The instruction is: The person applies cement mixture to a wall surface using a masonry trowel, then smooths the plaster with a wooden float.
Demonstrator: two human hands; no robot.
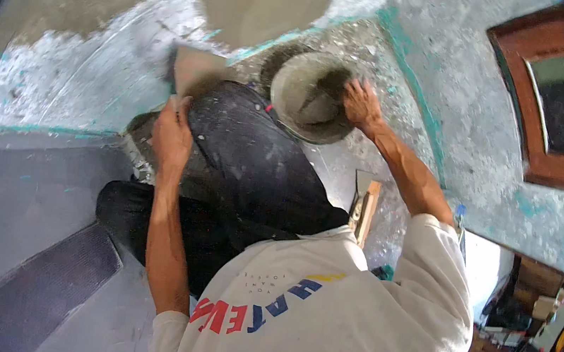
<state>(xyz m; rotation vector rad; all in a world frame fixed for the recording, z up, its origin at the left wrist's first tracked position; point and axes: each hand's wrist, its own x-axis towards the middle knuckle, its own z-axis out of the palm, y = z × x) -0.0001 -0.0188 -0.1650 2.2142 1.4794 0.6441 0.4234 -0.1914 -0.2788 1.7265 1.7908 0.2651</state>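
Note:
My left hand (173,135) is closed round a flat trowel (196,72). The trowel's broad blade is smeared by motion and has a brownish coat on it. It is up beside my bent knee, close to the wall. To the right stands a round bucket (322,138) holding grey wet mortar (300,93), with a darker hollow in its surface. My right hand (362,105) grips the bucket's right rim, fingers bent over the edge. On the floor by my hip lies another trowel with a wooden handle (368,212) and metal blade.
Fresh grey-brown plaster (262,2) covers the upper wall; below it the old wall (86,93) is pale and patchy with turquoise traces. A brown wooden frame (549,40) is on the right wall. A dark mat (54,281) lies lower left, and clutter (532,330) lower right.

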